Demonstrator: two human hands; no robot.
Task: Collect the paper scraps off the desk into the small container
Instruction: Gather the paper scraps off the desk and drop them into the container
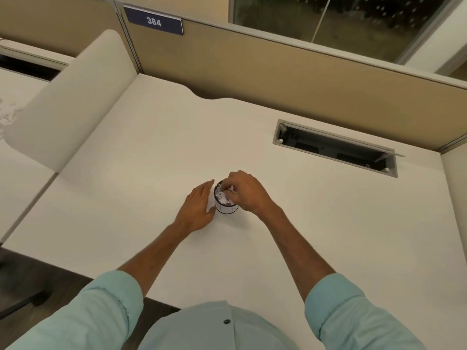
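A small clear container [225,207] with a dark rim stands upright in the middle of the white desk [328,236]. White paper scraps [224,197] fill its top. My right hand [246,192] hovers over the mouth, its fingertips pinched on scraps at the rim. My left hand [199,207] lies flat against the container's left side, fingers straight and together, thumb near the base. I see no loose scraps on the desk surface around the container.
An open cable tray slot [336,147] is cut into the desk at the back right. A tan partition [278,72] with a number plate "384" [154,21] closes the back. A white side divider [75,97] stands at the left.
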